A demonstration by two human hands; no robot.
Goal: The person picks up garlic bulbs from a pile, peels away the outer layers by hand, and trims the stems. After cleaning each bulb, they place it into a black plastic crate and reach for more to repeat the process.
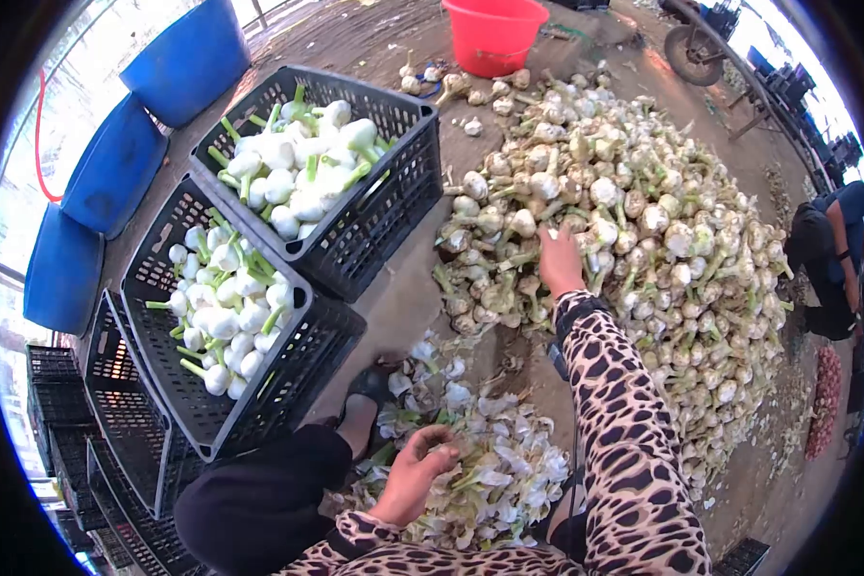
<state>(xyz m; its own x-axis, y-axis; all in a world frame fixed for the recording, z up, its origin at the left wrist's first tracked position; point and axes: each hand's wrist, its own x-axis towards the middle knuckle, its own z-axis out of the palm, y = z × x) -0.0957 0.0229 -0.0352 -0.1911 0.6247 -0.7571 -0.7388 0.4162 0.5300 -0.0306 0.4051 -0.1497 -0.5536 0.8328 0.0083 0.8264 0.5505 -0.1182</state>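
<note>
My right hand (560, 263) reaches into the near left side of a large heap of untrimmed garlic bulbs (677, 240). Its fingertips close on a pale garlic bulb (554, 233), mostly hidden by the hand. Low in front of me, my left hand (417, 477) is curled, thumb against fingers, above a pile of papery garlic skins (509, 470). Whatever those fingers may hold is too small or hidden to make out. Peeled white bulbs with short green stems (226, 307) lie in the nearer black crate (326, 336); similar ones fill part of the farther black crate (384, 226).
Blue tubs (115, 163) line the left side, with more black crates (125, 384) below them. A red tub (494, 38) stands beyond the heap. At the far right are another person (840, 250), a red mesh sack (823, 403) and a wheel (693, 56).
</note>
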